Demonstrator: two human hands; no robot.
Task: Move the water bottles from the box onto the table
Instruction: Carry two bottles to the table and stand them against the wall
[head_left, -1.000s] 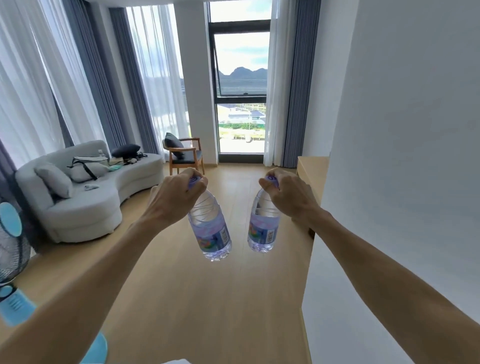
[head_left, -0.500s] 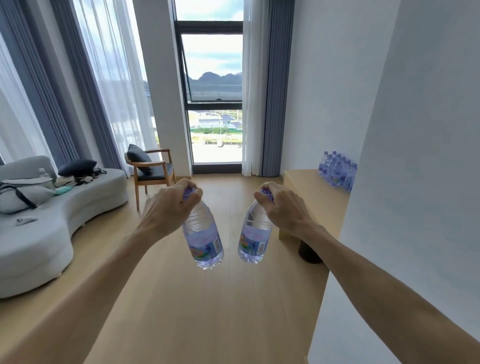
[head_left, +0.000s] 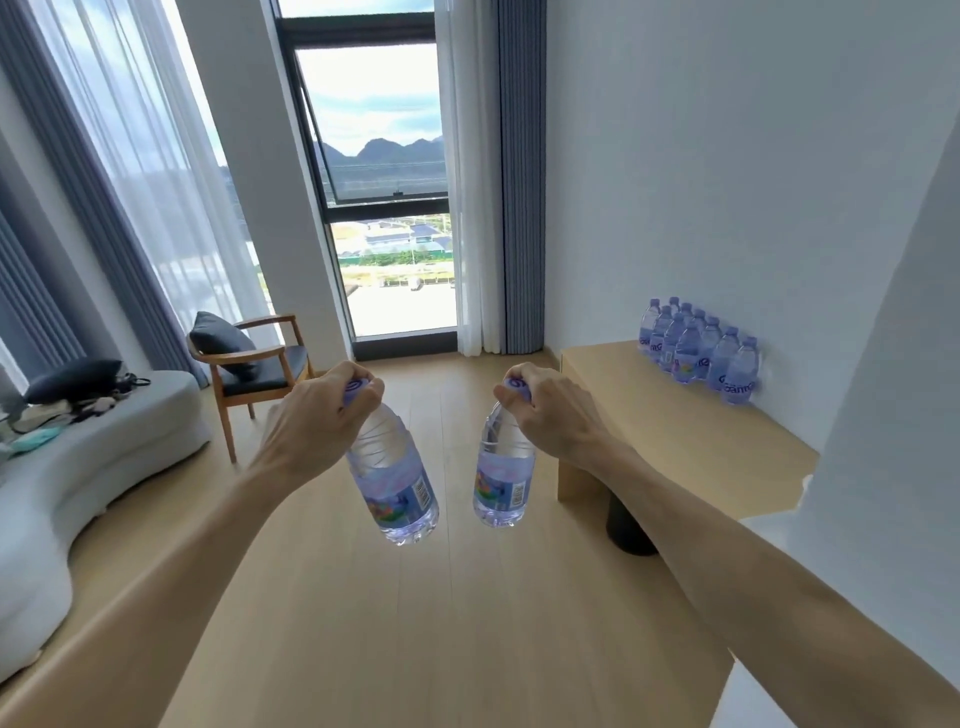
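- Both arms are stretched out in front, each carrying one water bottle by the top, over the wooden floor (head_left: 415, 623).
- The left hand (head_left: 317, 415) has its fingers curled tight around the purple cap and neck of the left bottle (head_left: 397, 483). That bottle hangs down and tilts a bit, bottom swinging toward the middle.
- The right hand (head_left: 550, 415) does the same thing, fingers wrapped around the cap of the right bottle (head_left: 504, 473), which hangs closer to straight.
- The two bottles are near each other but not touching, both in the air, nothing under them but floor.
- Off to the right there's the light wood table (head_left: 670, 441) against the white wall, with a cluster of bottles (head_left: 698, 351) already standing upright in tight rows at the back by the wall.
- Can't see the box anywhere in this shot.
- Left side of the room has a grey sofa (head_left: 88, 467) with stuff piled on it and a wooden armchair (head_left: 254, 364) with a dark cushion, near the big window (head_left: 384, 197).
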